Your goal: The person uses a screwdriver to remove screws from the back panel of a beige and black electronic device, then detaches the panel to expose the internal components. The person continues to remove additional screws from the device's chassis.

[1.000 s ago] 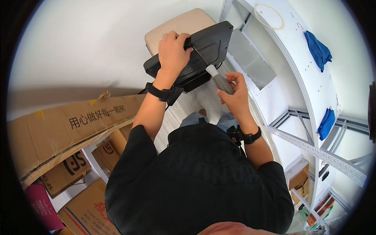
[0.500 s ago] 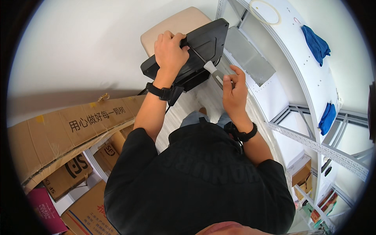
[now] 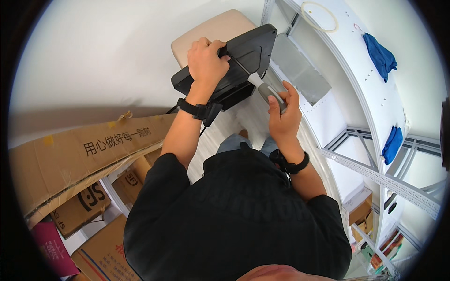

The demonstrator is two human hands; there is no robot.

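A black, flat-backed device (image 3: 251,49) with rounded corners stands tilted in front of me, its lower section in shadow. My left hand (image 3: 206,61) is at its upper edge, fingers bent around a small black part there. A screwdriver (image 3: 268,91) with a grey and white handle slants from my right hand (image 3: 285,114) up to the left. Its thin shaft runs across the device toward my left fingertips, where the tip is hidden. My right thumb and fingers are around the handle's rear end.
A beige padded seat (image 3: 213,33) is behind the device, against the wall. White shelving (image 3: 356,70) curves along the right, with blue cloths (image 3: 378,56) and a grey sheet (image 3: 300,70). Cardboard boxes (image 3: 84,208) fill a rack at lower left, behind a long cardboard panel (image 3: 61,161).
The right hand has shifted slightly, and more of the screwdriver handle shows between its fingers. The device and left hand appear a little farther right and lower in view.
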